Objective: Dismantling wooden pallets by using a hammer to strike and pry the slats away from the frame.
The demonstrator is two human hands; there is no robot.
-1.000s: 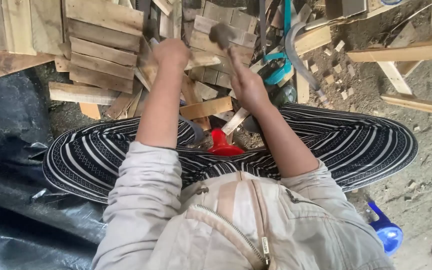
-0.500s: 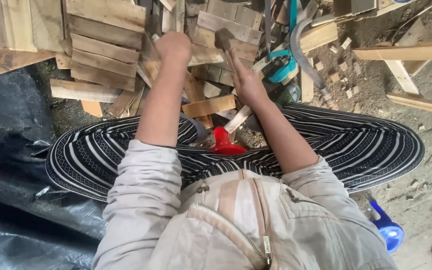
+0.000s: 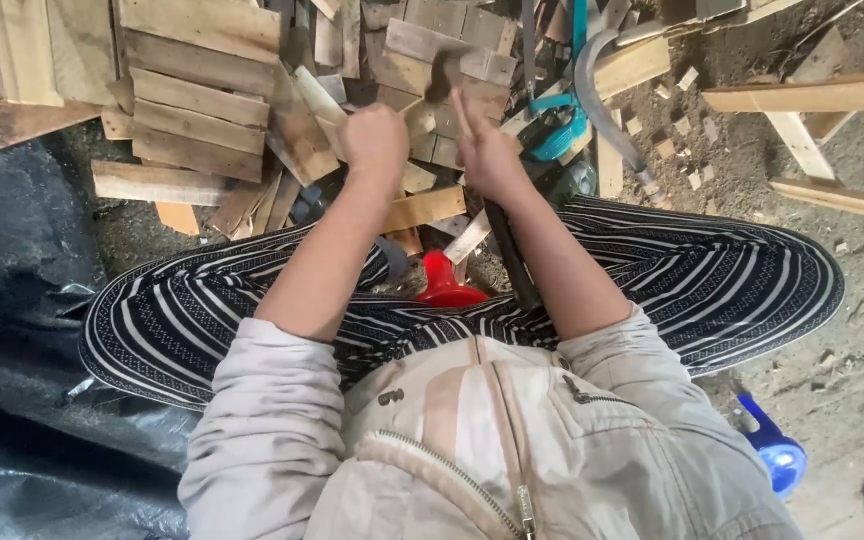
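Observation:
My left hand (image 3: 376,140) is a closed fist at the near end of a pale wooden slat (image 3: 314,100) that leans on the heap of cut boards (image 3: 197,90). Just to its right, my right hand (image 3: 492,158) grips a thin handle. A blurred dark hammer head (image 3: 446,72) sits above it, over the boards. Both forearms reach out over my legs in striped trousers (image 3: 712,270). A dark stick (image 3: 510,255) runs under my right forearm.
A red plastic object (image 3: 447,287) lies between my legs. A teal object (image 3: 556,135) and a curved grey metal bar (image 3: 600,100) lie beyond my right hand. Black plastic sheeting (image 3: 12,300) covers the left. Loose planks (image 3: 812,95) and a blue object (image 3: 774,455) are on the right.
My left hand has drawn nearer and to the right, closer to my right hand. The hammer head is now blurred with motion above the boards.

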